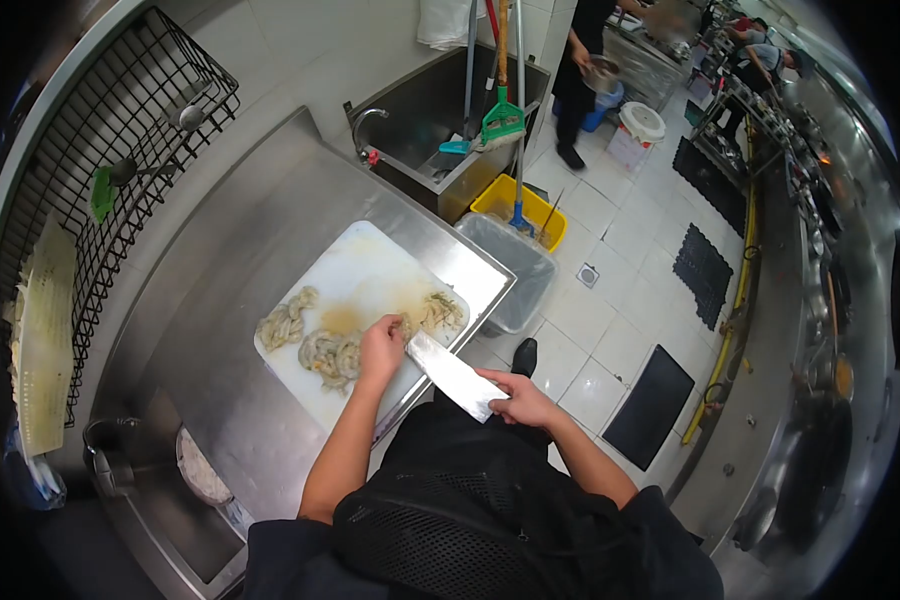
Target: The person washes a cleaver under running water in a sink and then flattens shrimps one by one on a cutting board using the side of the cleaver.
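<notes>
My right hand (518,402) grips a cleaver (458,376) at its near end, the broad shiny blade pointing toward the cutting board. The blade's tip reaches the board's near right edge, close to my left hand (381,350). The fingers of that hand are pinched together over the white cutting board (365,245); what they hold is too small and covered to name. Left of it lies a heap of greyish peeled shrimp (328,357). A second shrimp pile (285,320) sits at the board's left corner. Thin scraps (443,313) lie at the right corner, and brownish liquid stains the middle.
The board rests on a steel counter (220,260). Behind are a deep sink (410,110), a green broom (503,122), a yellow bucket (545,205) and a clear bin (515,270). A wire rack (120,200) hangs at left. A co-worker (582,70) stands holding a bowl.
</notes>
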Action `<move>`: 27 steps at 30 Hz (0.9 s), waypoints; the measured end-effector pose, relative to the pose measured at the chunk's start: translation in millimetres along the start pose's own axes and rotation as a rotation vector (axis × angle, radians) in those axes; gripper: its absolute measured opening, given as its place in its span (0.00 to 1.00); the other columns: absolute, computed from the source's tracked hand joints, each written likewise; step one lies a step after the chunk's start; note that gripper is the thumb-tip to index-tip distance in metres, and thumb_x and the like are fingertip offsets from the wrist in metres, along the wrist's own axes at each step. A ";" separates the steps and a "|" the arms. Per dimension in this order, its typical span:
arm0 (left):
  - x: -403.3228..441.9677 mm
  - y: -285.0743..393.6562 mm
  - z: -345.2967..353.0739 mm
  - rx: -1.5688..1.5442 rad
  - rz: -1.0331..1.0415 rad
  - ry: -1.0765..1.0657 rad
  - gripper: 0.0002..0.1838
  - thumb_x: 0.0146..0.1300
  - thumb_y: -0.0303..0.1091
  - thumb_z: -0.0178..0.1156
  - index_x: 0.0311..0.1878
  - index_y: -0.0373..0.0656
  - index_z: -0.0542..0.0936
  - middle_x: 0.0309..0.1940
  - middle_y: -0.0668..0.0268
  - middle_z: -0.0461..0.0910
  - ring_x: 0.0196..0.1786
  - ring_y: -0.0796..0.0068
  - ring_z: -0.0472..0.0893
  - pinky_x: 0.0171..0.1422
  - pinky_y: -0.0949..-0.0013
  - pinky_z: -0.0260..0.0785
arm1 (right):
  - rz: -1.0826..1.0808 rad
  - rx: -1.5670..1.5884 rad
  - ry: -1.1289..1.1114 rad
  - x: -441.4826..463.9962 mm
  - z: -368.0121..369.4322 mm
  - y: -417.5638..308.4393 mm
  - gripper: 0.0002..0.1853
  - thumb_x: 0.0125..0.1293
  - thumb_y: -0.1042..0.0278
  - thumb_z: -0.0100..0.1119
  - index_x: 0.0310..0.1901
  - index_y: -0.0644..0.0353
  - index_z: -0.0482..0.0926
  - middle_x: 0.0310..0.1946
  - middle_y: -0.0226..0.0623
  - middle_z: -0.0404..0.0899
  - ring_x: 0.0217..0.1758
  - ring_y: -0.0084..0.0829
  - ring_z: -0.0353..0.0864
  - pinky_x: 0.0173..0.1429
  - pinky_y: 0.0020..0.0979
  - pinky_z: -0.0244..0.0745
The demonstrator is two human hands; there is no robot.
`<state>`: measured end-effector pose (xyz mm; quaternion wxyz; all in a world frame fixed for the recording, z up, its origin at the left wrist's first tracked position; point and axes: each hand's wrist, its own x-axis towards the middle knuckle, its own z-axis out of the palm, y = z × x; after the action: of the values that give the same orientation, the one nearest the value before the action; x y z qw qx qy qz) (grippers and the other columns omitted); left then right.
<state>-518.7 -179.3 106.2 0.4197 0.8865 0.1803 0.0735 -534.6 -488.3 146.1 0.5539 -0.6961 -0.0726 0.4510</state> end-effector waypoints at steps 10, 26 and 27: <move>20.2 8.8 -13.4 0.204 0.441 -0.108 0.16 0.59 0.19 0.60 0.50 0.40 0.85 0.49 0.55 0.84 0.57 0.48 0.80 0.63 0.55 0.73 | -0.075 0.089 0.265 -6.0 -13.9 -21.4 0.40 0.66 0.83 0.57 0.80 0.47 0.66 0.41 0.34 0.85 0.23 0.18 0.72 0.28 0.25 0.73; 27.9 -6.0 1.2 -0.068 0.178 -0.056 0.10 0.58 0.22 0.65 0.45 0.36 0.85 0.36 0.55 0.84 0.39 0.63 0.83 0.48 0.63 0.77 | -0.311 -0.319 0.368 0.3 13.6 -32.4 0.37 0.63 0.80 0.57 0.76 0.49 0.70 0.66 0.56 0.79 0.67 0.53 0.81 0.70 0.40 0.75; 29.1 -15.1 1.1 -0.024 0.231 -0.003 0.10 0.57 0.23 0.67 0.44 0.36 0.85 0.37 0.54 0.84 0.38 0.60 0.84 0.48 0.61 0.77 | -0.291 -0.336 0.373 0.2 12.6 -35.0 0.37 0.63 0.82 0.57 0.76 0.51 0.70 0.68 0.55 0.78 0.68 0.51 0.81 0.71 0.40 0.75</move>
<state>-495.4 -160.2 93.3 0.4195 0.8963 0.0756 0.1222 -529.4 -466.1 175.5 0.4934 -0.8313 -0.1424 0.2124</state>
